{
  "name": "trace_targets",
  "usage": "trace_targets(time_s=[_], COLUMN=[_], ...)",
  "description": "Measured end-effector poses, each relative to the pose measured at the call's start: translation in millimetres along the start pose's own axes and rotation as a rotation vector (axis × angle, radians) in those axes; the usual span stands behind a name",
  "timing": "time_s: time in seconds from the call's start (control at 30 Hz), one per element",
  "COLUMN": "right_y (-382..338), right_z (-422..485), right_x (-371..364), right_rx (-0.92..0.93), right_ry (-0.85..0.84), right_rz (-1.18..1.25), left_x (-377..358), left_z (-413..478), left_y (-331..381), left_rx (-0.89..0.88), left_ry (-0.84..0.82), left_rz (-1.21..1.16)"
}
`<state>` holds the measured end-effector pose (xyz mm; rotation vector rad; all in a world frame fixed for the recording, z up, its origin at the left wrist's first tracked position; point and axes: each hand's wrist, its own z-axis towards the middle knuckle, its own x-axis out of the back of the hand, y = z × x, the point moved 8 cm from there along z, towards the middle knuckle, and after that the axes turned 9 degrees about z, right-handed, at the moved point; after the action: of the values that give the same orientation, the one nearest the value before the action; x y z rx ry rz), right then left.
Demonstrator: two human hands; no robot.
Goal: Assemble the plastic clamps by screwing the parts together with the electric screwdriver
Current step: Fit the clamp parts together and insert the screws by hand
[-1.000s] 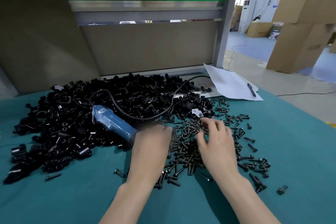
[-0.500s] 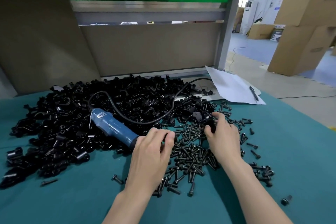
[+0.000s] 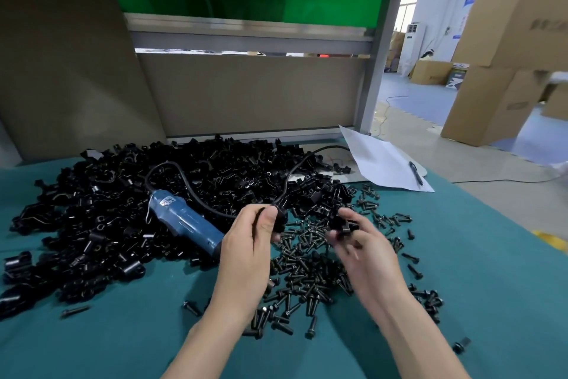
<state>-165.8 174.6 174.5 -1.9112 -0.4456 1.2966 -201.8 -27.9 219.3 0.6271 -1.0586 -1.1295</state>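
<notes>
Change: both hands now raised off the screws [image 3: 307, 271] | left hand [image 3: 246, 243] pinches a clamp part [image 3: 278, 220] | right hand [image 3: 365, 252] grips a second part [image 3: 339, 225] — mating looks next | screwdriver [image 3: 184, 222] idle on pile [image 3: 123, 209]

The lone head view looks forward and down, close over the hands [image 3: 307, 246] at the table [image 3: 461, 255].

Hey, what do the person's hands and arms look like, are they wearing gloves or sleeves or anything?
The left hand and right hand wear no gloves, and no sleeve shows anywhere down to the picture's bottom edge. No watch, bracelet or ring shows either, though the right hand is blurred, so small details there are uncertain.
</notes>
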Motion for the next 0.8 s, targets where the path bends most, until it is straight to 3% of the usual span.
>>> trace_targets(time_s=[0.03,0.1,0.27,0.5,0.63,0.8], right_y=[12.4,26.6,42.8,47.7,50.2,44.3], right_z=[-7.2,-20.4,-26.9,-20.3,-21.5,-21.3], right_x=[-8.0,-19.8,-31.7,-25.5,-27.4,-30.1], right_rx=[-0.118,-0.217,-0.250,-0.239,-0.297,-0.242], right_ry=[-0.065,-0.159,-0.174,-0.137,-0.144,-0.189], right_rz=[0.218,0.394,0.354,0.282,0.360,0.326], left_x=[0.5,-0.5,-12.1,-14.1,-20.0,-26.4], left_z=[2.4,7.7,7.0,5.7,4.0,2.2], left_y=[-1.7,-5.4,-7.8,-18.1,-20.1,-17.0], left_rx=[0.060,0.179,0.385,0.510,0.562,0.528], left_ry=[-0.006,-0.036,-0.181,-0.131,-0.226,-0.313], left_rz=[-0.084,-0.265,-0.756,-0.870,-0.930,-0.966])
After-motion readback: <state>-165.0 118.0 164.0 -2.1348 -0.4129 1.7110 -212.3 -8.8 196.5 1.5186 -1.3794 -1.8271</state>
